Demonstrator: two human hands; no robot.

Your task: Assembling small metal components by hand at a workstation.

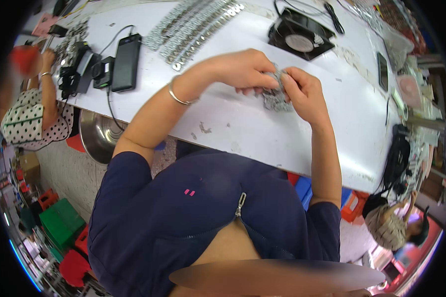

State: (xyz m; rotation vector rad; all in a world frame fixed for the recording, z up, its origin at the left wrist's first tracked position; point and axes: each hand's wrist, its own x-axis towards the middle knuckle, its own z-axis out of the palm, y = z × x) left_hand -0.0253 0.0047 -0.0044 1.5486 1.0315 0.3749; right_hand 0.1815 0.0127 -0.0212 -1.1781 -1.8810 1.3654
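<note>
A lumpy grey clump (pixel 277 101) of small metallic-looking pieces is held between both hands over the white bench (pixel 347 133), right of centre and well in from the near edge. By the left grip (pixel 255 74) it is held narrowly from its left side, with the thumb laid against it and the other fingers curled below. By the right grip (pixel 302 91) its upper right side is pinched between thumb and bent forefinger. Whether the clump is touched by the bench cannot be told. A silver bracelet (pixel 176 94) is worn on the left wrist.

Rows of small silver parts (pixel 208 35) are laid slantwise on the far side, left of the hands. A black fan (pixel 302 39) is set beyond the hands, slightly to the right, and a dark phone (pixel 382 72) is placed near the right edge. Farther left, a black oblong device (pixel 127 62) is seen just beside a smaller black box (pixel 103 73). At the far left, a co-worker in a dotted garment (pixel 27 126) is seated by the bench.
</note>
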